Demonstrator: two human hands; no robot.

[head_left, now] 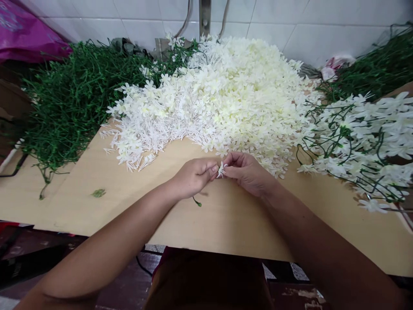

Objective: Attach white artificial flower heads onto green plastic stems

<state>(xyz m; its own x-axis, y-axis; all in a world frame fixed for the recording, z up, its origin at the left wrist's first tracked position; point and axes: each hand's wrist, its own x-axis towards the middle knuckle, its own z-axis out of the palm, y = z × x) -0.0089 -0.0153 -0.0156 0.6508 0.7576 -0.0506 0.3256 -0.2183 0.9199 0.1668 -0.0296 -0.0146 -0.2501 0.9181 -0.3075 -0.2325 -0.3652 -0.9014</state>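
Left hand (192, 175) and right hand (245, 172) meet fingertip to fingertip at the centre of the wooden board (226, 224). Both are curled nearly closed, thumb and forefinger pinching one small white flower (221, 169) between them; remaining fingers folded in. A thin green stem (196, 202) hangs below the left hand at 6 o'clock, its tip just above the board; whether the left hand grips it cannot be told.

A small green scrap (98, 193) lies on the board at 9 o'clock, well apart from the hands.

At 12 o'clock, just beyond the fingertips, sits a large heap of loose white flowers (226, 94), its near edge almost touching the right hand. At 10 o'clock, a pile of bare green stems (74, 94). At 2 o'clock, stems with white flowers attached (364, 137). A white tiled wall (322, 26) stands behind, with a magenta bag (22, 34) at the far 10 o'clock corner.
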